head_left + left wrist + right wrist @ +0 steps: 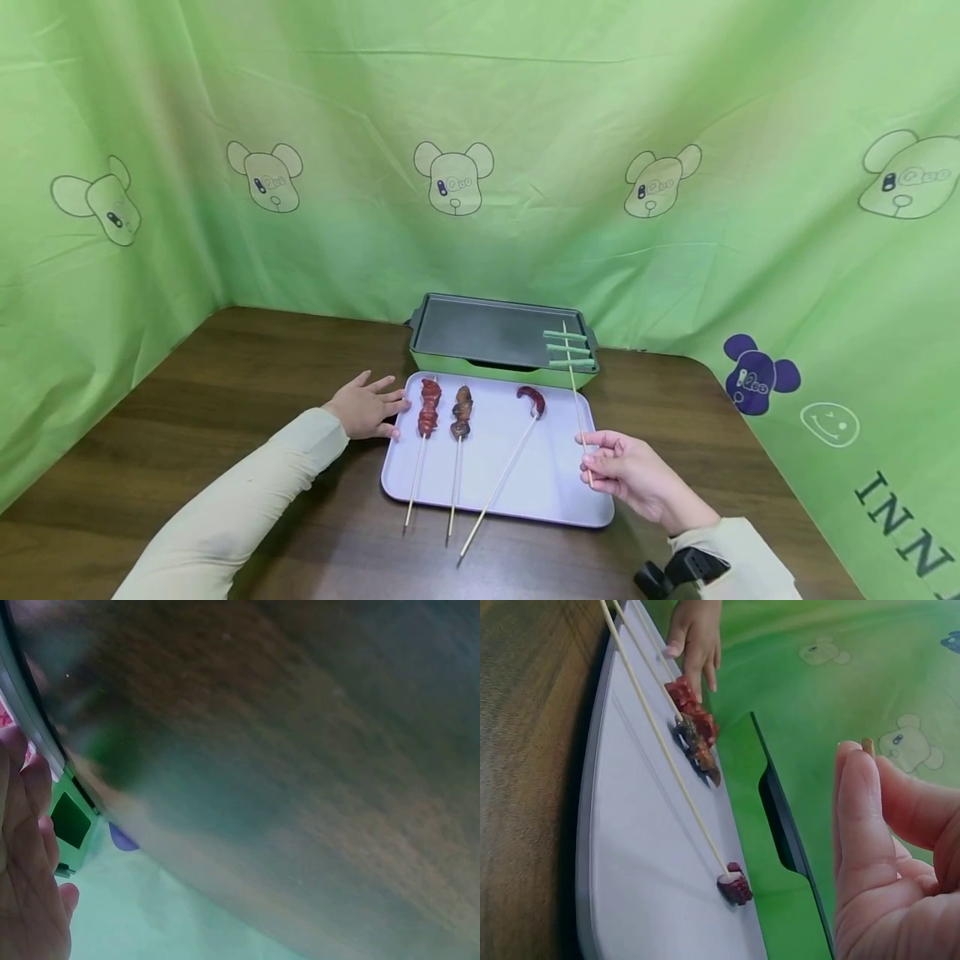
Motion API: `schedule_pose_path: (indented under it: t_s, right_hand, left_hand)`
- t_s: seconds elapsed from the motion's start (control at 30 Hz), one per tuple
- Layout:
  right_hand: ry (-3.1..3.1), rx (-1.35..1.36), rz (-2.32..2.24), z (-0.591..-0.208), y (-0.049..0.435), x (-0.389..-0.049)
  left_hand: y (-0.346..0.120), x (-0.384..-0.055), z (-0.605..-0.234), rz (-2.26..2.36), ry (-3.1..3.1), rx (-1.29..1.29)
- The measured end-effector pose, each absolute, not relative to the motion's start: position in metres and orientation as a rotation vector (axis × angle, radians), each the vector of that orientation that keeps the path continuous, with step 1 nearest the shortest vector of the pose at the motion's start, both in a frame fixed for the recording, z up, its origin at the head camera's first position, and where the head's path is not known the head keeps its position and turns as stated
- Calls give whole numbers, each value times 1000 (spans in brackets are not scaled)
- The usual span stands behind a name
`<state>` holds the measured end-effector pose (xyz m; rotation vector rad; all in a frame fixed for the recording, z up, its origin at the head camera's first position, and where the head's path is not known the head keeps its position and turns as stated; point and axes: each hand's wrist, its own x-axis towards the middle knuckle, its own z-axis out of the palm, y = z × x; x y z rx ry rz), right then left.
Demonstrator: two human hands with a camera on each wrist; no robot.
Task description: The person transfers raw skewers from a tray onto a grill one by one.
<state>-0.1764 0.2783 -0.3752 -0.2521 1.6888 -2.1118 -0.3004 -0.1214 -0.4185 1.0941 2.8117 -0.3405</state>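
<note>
My right hand (630, 477) pinches the bare lower end of a wooden skewer threaded with several green bean-like sticks (567, 350); in the head view these overlap the right end of the grill. In the right wrist view, only the skewer's butt (868, 747) shows between thumb and finger. My left hand (367, 407), fingers spread, rests at the left rim of the white tray (555, 492). On that tray lie a skewer of red meat chunks (428, 408), a skewer of brown chunks (462, 412) and a skewer with a curled dark red tentacle-like piece (534, 400).
Behind the tray stands a green grill with a dark flat plate (487, 327). The three lying skewers' handles stick out past the tray's front edge over the brown wooden table (300, 533). A green printed curtain (450, 250) hangs behind and along the sides.
</note>
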Motion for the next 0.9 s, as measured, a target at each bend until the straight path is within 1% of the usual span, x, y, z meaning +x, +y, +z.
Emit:
schedule_pose_path:
  t_s: [0.1, 0.13, 0.3, 0.53, 0.9]
  right_hand:
    - [1729, -199, -2120, -374, 274, -181]
    - [1753, -181, -2120, -374, 273, -183]
    - [1864, -84, -2134, -370, 265, -190]
    - [1934, 31, -2170, -364, 259, -202]
    - [1998, 79, -2119, -359, 259, -218]
  left_hand:
    - [-120, -298, -416, -349, 2817, 1086]
    - [-116, -291, -406, -359, 2805, 1053]
    - [-114, -283, -400, -422, 2827, 1044]
    - [-114, -285, -401, -433, 2831, 1032]
    - [-113, -285, -403, -455, 2831, 1034]
